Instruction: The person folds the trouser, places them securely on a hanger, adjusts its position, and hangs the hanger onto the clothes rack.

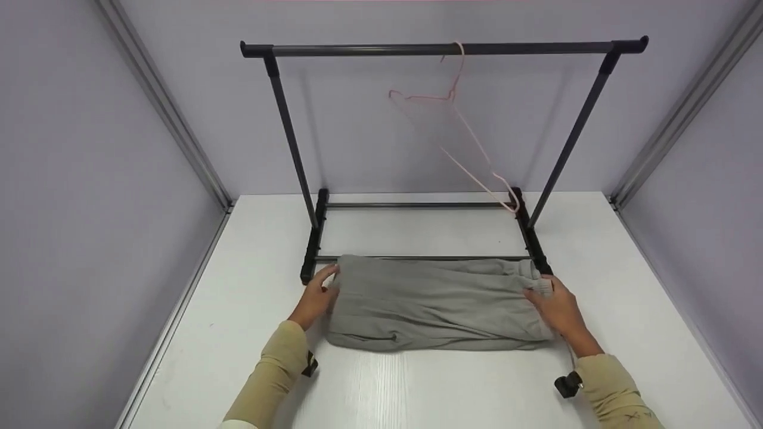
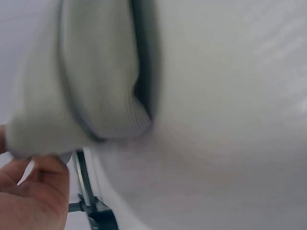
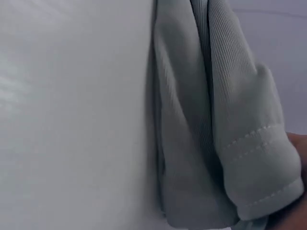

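Observation:
A pair of grey trousers [image 1: 435,304], folded into a long rectangle, lies across the white table in front of the rack. My left hand [image 1: 317,298] pinches its left end; in the left wrist view the fingers [image 2: 50,177] meet the cloth's lower edge, partly hidden by the fabric. At the other end, my right hand [image 1: 557,307] grips the gathered, stitched edge with the thumb on top. Layered folds of the trousers [image 3: 192,120] fill the right wrist view, where most of that hand is hidden behind the cloth.
A dark metal clothes rack [image 1: 369,50] stands behind the trousers, its front bottom bar [image 1: 325,259] close to their far edge. One pink hanger [image 1: 471,128] hangs from the top rail. Pale panels [image 1: 119,208] enclose the white table [image 1: 238,286] on the sides and back.

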Available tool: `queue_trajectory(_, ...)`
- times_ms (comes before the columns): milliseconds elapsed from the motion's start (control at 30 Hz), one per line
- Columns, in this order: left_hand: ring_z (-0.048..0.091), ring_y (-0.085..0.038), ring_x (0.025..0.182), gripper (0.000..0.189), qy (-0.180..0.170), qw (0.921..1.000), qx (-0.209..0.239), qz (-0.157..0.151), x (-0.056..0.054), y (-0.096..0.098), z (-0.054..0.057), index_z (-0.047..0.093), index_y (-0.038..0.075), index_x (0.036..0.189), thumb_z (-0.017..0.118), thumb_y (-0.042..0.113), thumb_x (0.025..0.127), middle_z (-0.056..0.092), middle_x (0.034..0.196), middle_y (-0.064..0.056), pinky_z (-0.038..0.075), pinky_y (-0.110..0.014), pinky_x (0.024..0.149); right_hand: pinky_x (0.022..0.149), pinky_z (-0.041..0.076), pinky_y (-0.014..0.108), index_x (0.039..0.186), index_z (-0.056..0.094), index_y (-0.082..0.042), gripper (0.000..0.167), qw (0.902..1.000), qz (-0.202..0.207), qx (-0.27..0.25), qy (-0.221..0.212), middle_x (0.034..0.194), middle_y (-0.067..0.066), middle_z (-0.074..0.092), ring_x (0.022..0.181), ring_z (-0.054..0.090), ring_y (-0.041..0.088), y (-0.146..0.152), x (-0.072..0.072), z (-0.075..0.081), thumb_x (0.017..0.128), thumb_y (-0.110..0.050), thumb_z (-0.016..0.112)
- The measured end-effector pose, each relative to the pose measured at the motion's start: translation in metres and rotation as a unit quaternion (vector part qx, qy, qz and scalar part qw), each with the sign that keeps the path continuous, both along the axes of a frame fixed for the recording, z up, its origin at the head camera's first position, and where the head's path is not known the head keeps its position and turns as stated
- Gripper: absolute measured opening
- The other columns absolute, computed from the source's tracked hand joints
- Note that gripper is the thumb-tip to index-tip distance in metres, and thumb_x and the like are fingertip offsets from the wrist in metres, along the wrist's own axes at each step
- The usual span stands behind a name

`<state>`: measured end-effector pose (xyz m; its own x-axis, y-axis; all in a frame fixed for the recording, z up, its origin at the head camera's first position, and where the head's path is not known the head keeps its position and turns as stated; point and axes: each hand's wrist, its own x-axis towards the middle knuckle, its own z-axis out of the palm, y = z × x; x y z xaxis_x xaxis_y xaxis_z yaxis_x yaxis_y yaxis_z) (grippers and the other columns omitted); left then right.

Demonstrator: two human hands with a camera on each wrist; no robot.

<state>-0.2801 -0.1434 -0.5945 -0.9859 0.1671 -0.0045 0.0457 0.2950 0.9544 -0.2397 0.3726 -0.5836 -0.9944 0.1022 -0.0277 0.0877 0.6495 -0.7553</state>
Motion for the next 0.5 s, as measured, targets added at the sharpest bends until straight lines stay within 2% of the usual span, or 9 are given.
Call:
queue_trajectory(67,0.037,-0.037,0.125,0.041,0.029,0.9982,-0.05,-0.017,0.003,-0.001,-0.004,0.047,0.0,0.133,0.052,-0.002,0.092,0.026,0.147,-0.018,0.034,-0.051,0.098,0.094,0.033,0.056,0.14,0.03,0.002,0.069,0.9998,-0.002,0.018,0.008,0.135,0.032,0.035,0.121,0.037,0.046,0.0,0.0,-0.005,0.091,-0.039,0.057)
queue_trajectory(133,0.04,-0.039,0.121,0.036,0.065,0.9889,-0.129,-0.034,0.01,0.0,-0.005,0.054,0.002,0.127,0.055,0.001,0.091,0.027,0.147,-0.018,0.033,-0.055,0.095,0.09,0.033,0.058,0.14,0.03,0.003,0.064,0.998,-0.009,0.046,0.041,0.131,0.034,0.033,0.117,0.035,0.048,-0.001,0.001,-0.008,0.092,-0.027,0.059)
queue_trajectory(200,0.039,-0.037,0.121,0.03,0.113,0.9694,-0.212,-0.052,0.017,0.005,-0.005,0.06,0.006,0.12,0.058,0.007,0.091,0.036,0.142,-0.016,0.03,-0.056,0.095,0.085,0.035,0.057,0.136,0.036,0.004,0.057,0.993,-0.017,0.076,0.09,0.125,0.031,0.035,0.112,0.037,0.046,-0.005,0.003,-0.009,0.088,-0.014,0.061)
queue_trajectory(233,0.04,-0.035,0.12,0.027,0.136,0.9553,-0.255,-0.064,0.021,0.008,-0.005,0.062,0.008,0.118,0.059,0.01,0.091,0.042,0.138,-0.014,0.03,-0.056,0.093,0.083,0.035,0.056,0.134,0.04,0.004,0.054,0.9895,-0.015,0.09,0.113,0.122,0.029,0.037,0.109,0.039,0.044,-0.009,0.004,-0.009,0.087,-0.009,0.062)
queue_trajectory(333,0.043,-0.028,0.117,0.027,0.172,0.9196,-0.335,-0.114,0.03,0.021,-0.005,0.063,0.013,0.117,0.06,0.021,0.091,0.053,0.126,-0.005,0.029,-0.053,0.088,0.083,0.035,0.056,0.125,0.052,0.001,0.044,0.9801,0.023,0.121,0.156,0.118,0.023,0.044,0.108,0.041,0.041,-0.025,0.001,-0.008,0.084,-0.005,0.064)
queue_trajectory(433,0.047,-0.023,0.113,0.03,0.193,0.8951,-0.372,-0.153,0.035,0.036,-0.009,0.061,0.014,0.119,0.06,0.027,0.092,0.057,0.12,-0.002,0.029,-0.049,0.089,0.087,0.033,0.057,0.122,0.057,-0.004,0.039,0.9752,0.088,0.138,0.15,0.118,0.018,0.05,0.11,0.043,0.038,-0.045,-0.007,-0.01,0.085,-0.013,0.066)
queue_trajectory(500,0.048,-0.021,0.114,0.033,0.204,0.885,-0.385,-0.163,0.038,0.045,-0.014,0.059,0.015,0.121,0.059,0.03,0.092,0.057,0.12,0.0,0.03,-0.048,0.09,0.09,0.03,0.058,0.123,0.057,-0.006,0.04,0.9725,0.121,0.149,0.132,0.122,0.017,0.052,0.113,0.043,0.037,-0.057,-0.013,-0.013,0.086,-0.018,0.066)
